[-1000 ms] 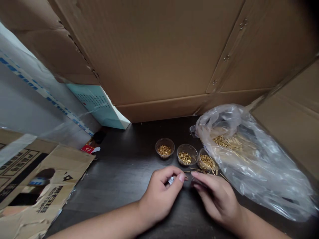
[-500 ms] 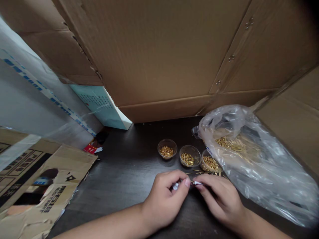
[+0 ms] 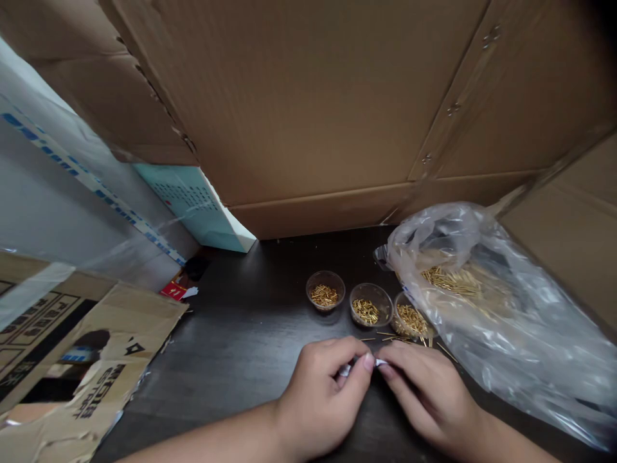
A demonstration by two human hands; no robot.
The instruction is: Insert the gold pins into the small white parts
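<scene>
My left hand (image 3: 328, 393) is closed, thumb pinched against the index finger, with a small white scrap (image 3: 344, 371) showing inside its curl. Close beside it, my right hand (image 3: 430, 392) pinches another bit of white material (image 3: 380, 363) at its fingertips. The fingertips of both hands nearly meet; anything thin between them is too small to make out. Just beyond the hands stand three clear round cups: the left cup (image 3: 326, 275), the middle cup (image 3: 380, 292) and the right cup (image 3: 400, 302), each with short gold-coloured metal pins. Several longer gold pins (image 3: 393, 337) lie loose before them.
At the right, a clear plastic bag (image 3: 520, 347) holds many gold pins (image 3: 450, 281). Cardboard walls (image 3: 313, 116) rise behind the dark table (image 3: 207, 373). A torn carton (image 3: 106, 360), a pale blue box (image 3: 193, 206) and a small red packet (image 3: 173, 290) sit at the left.
Both hands stay pinched together, the fingertips shifting slightly. A glint of gold between the fingertips earlier is now hardly visible. The view has moved a little.
</scene>
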